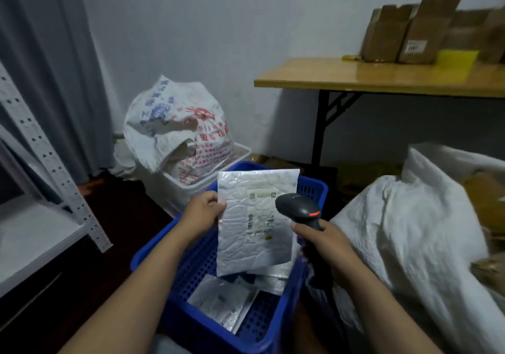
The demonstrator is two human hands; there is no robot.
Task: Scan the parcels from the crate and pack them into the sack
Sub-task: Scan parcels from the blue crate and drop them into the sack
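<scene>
From the head camera, the left hand point(203, 211) pinches a white padded parcel point(254, 244) by its left edge, thumb on the front, and holds it upright over the blue crate point(149, 254). The right hand point(319, 240) is wrapped round the grip of the black scanner point(299, 209). The scanner's head sits just in front of the parcel's label point(261, 217), with a red light showing. More parcels point(224, 304) lie flat in the crate below. The white sack point(404, 230) slumps just right of the crate. To scan well, I judge the parcel should be held flat and steady, with the thumb clear of the barcode. The scanner should be squared to the label and eased back a little, since the creased surface could spoil the read.
</scene>
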